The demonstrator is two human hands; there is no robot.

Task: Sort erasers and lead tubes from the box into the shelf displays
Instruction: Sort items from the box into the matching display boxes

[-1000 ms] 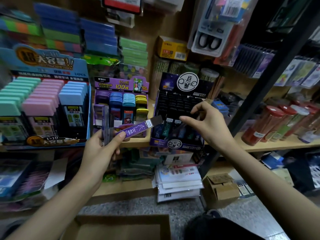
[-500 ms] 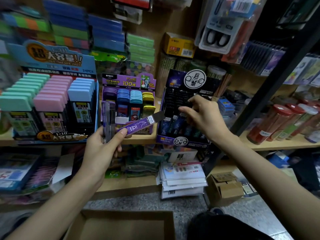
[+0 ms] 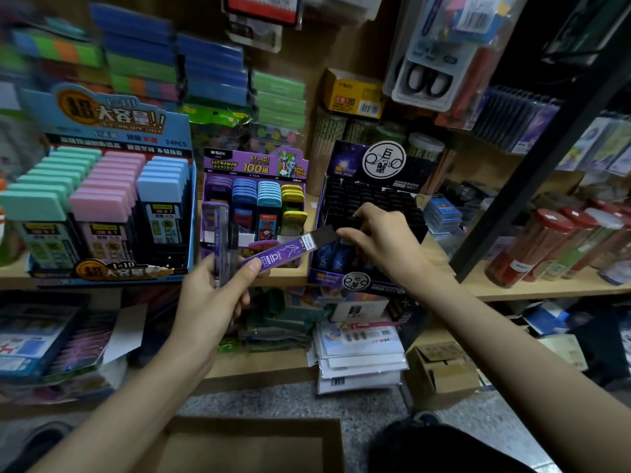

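In the middle of the frame, my right hand (image 3: 382, 244) is back from the black display (image 3: 375, 203), at the purple lead tube (image 3: 283, 255) my left hand (image 3: 208, 302) grips. That tube goes in next, I think. Pinching yet? I cannot tell.

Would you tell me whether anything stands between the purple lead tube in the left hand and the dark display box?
Only the right hand: it is over the front rows of the dark display box, just past the black-capped purple lead tube that the left hand holds.
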